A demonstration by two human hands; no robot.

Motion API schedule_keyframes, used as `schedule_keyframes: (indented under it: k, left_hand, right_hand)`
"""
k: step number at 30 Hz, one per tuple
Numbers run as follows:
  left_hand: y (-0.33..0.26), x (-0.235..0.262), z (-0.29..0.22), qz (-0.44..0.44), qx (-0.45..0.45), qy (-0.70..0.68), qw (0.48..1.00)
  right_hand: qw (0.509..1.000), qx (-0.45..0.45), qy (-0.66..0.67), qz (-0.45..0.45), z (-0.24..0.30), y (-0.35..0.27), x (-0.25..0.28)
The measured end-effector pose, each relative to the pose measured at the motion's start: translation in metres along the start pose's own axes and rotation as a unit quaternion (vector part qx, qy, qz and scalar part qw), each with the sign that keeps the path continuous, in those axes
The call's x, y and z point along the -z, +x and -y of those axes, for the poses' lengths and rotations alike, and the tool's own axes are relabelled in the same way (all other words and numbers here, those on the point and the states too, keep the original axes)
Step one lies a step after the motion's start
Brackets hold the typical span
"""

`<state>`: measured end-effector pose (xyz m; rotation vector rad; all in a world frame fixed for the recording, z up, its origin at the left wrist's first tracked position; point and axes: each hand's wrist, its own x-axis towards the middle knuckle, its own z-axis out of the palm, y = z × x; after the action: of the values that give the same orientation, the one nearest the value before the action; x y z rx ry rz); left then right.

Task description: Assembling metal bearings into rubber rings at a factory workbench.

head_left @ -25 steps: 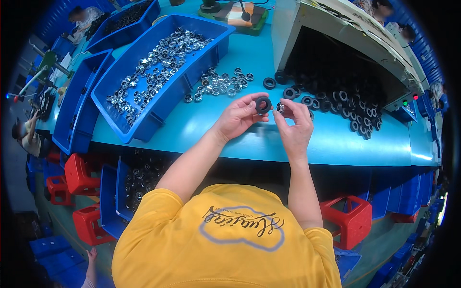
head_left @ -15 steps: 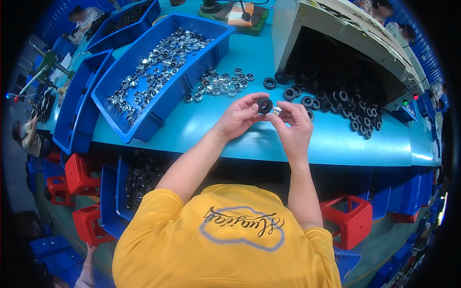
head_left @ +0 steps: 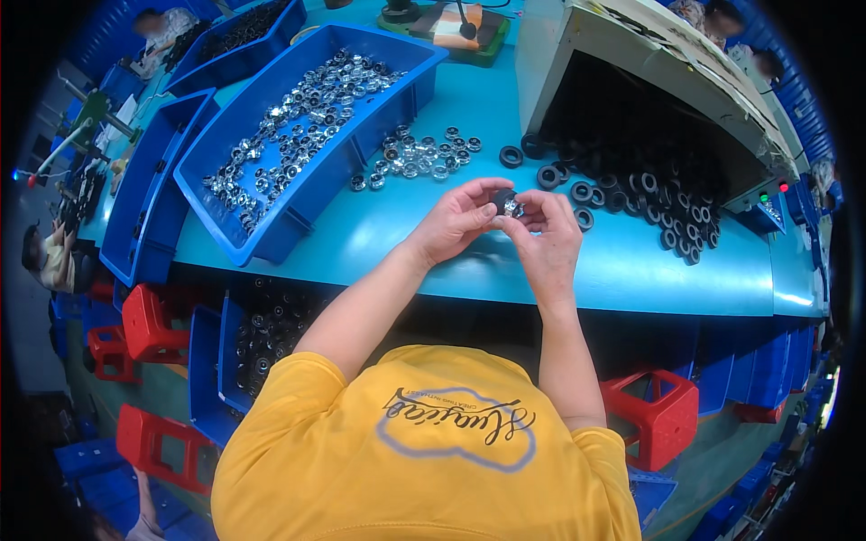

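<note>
The silver hub [head_left: 514, 208] had closed in on the black ring [head_left: 502, 197], overlapping its four o'clock side. The left hand [head_left: 451, 224] pinched the ring, the right hand [head_left: 548, 233] the hub, above the tabletop [head_left: 649, 275]. Both looked light, the ring likely rubbery, the hub slick; rims seemed the best hold.

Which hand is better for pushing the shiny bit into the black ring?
Probably the right hand: it pinches the shiny bit, while the left hand grips the black ring close beside it. I can't tell whether the two pieces touch.
</note>
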<state>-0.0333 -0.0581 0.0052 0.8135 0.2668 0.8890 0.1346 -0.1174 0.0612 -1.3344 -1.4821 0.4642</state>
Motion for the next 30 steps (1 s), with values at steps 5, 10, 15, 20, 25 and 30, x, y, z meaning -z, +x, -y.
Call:
schedule_keyframes:
  k: [5,10,15,20,25,30]
  left_hand:
    - [0.000,0.004,0.002,-0.001,-0.002,0.000,1.000]
    - [-0.001,0.002,0.001,-0.006,0.010,0.003,1.000]
    - [-0.001,0.001,0.000,-0.008,-0.001,0.003,1.000]
    - [0.000,-0.002,-0.001,-0.006,-0.010,0.006,1.000]
    - [0.000,0.000,0.002,0.006,-0.007,0.003,1.000]
    - [-0.001,-0.003,-0.001,0.022,0.011,0.001,1.000]
  right_hand:
    - [1.000,-0.007,0.019,0.000,-0.001,0.000,-0.001]
    - [0.998,-0.015,0.061,-0.004,-0.005,-0.003,-0.002]
    - [0.997,-0.026,0.067,0.007,-0.004,-0.005,0.003]
    - [0.994,-0.044,0.095,-0.015,-0.010,-0.007,0.006]
    - [0.990,-0.055,0.124,-0.035,-0.017,-0.001,0.011]
    - [0.958,-0.104,0.267,-0.024,-0.031,0.003,0.010]
